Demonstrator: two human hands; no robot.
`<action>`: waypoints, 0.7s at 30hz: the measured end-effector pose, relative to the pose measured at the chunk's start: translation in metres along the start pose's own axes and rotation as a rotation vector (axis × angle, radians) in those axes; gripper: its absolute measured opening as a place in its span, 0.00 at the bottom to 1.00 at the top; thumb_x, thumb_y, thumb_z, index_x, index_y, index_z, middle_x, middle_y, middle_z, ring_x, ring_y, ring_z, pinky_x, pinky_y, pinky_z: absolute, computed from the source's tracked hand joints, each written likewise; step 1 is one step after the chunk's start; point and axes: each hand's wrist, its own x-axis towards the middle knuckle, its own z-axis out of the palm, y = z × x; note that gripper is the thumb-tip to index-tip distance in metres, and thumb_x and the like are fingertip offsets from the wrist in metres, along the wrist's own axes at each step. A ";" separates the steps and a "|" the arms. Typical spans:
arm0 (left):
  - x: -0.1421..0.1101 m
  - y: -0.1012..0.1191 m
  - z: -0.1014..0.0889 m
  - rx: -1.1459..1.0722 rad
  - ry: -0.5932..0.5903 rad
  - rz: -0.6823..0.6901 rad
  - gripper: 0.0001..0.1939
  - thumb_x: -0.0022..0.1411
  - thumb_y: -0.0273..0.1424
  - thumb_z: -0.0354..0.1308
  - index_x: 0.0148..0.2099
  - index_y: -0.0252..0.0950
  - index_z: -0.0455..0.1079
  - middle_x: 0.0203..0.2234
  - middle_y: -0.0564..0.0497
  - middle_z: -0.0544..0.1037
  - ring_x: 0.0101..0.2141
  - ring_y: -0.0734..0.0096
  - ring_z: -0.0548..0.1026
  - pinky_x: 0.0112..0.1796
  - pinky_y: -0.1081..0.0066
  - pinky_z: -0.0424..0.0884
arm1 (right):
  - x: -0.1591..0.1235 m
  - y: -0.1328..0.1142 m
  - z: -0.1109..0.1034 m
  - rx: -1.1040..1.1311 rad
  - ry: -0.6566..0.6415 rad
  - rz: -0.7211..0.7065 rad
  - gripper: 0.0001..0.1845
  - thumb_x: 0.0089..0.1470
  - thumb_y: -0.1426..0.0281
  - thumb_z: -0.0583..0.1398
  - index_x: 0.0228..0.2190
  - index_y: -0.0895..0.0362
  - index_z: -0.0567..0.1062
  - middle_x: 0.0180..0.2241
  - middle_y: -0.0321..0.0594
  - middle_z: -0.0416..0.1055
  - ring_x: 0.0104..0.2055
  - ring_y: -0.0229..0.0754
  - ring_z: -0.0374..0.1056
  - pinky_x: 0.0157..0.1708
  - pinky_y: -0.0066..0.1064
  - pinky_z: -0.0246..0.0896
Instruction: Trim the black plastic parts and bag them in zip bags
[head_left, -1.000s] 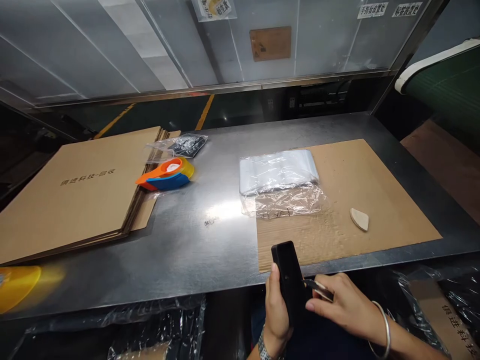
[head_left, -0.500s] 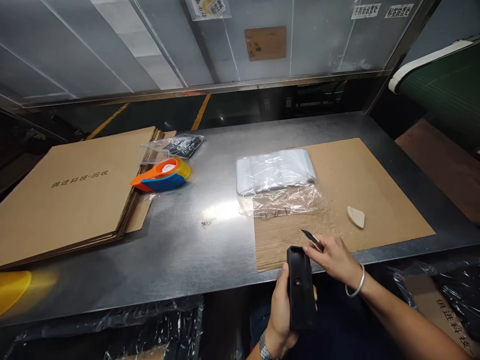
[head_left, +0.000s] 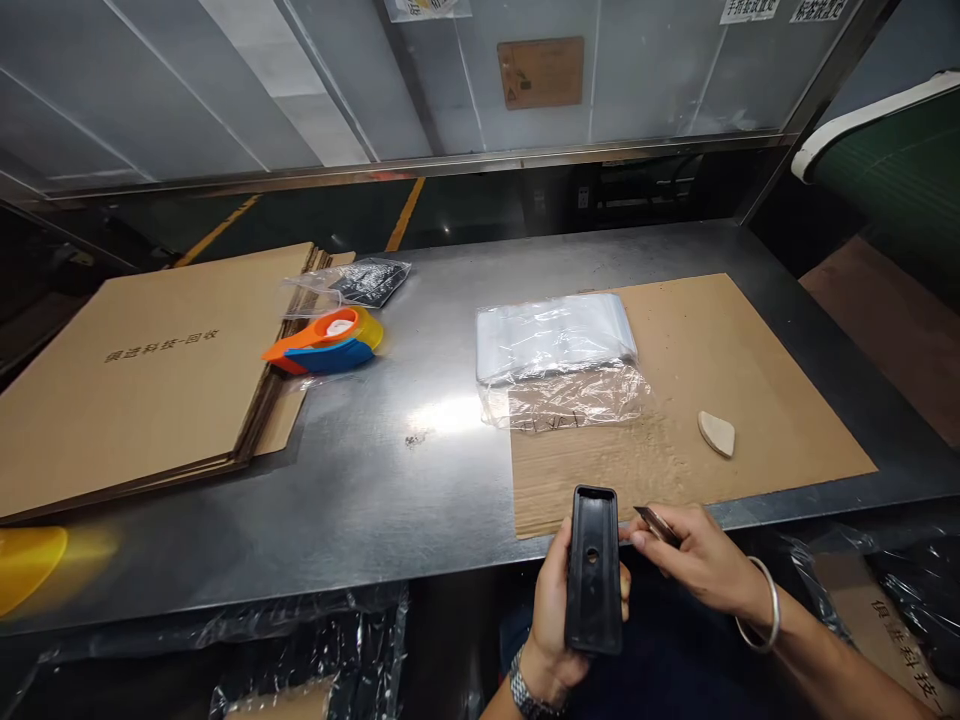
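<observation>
A black case (head_left: 594, 605), long axis pointing away, is gripped by the left hand (head_left: 553, 620); just right of it, a pointed tool (head_left: 660, 526) is pinched by the right hand (head_left: 701, 555).

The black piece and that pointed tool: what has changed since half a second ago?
The right hand has drawn the pointed tool from beyond the far end of the black piece, rightward and back toward the person; its tip now sits beside the piece's right edge. Nothing was let go: the left hand still holds the piece. The plastic packet and pale wedge stayed put.
</observation>
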 end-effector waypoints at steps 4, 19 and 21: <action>0.001 0.000 0.000 -0.065 0.035 -0.012 0.31 0.60 0.48 0.41 0.39 0.25 0.72 0.16 0.47 0.71 0.15 0.76 0.67 0.17 0.78 0.61 | -0.011 -0.005 0.003 0.007 -0.051 -0.162 0.14 0.57 0.64 0.54 0.26 0.59 0.72 0.21 0.35 0.68 0.22 0.33 0.61 0.24 0.24 0.54; 0.000 -0.004 0.005 -0.025 0.127 0.056 0.24 0.57 0.48 0.50 0.29 0.29 0.71 0.16 0.51 0.70 0.18 0.75 0.67 0.21 0.75 0.61 | -0.012 -0.012 -0.003 -0.117 -0.202 -0.174 0.03 0.53 0.73 0.55 0.29 0.58 0.69 0.21 0.31 0.65 0.21 0.31 0.58 0.23 0.23 0.49; 0.001 -0.005 0.003 0.031 0.183 0.152 0.24 0.55 0.49 0.52 0.27 0.30 0.70 0.17 0.52 0.69 0.19 0.75 0.66 0.24 0.74 0.62 | -0.014 -0.013 -0.001 -0.238 -0.197 -0.162 0.05 0.52 0.73 0.55 0.25 0.57 0.67 0.20 0.31 0.63 0.21 0.32 0.56 0.22 0.24 0.47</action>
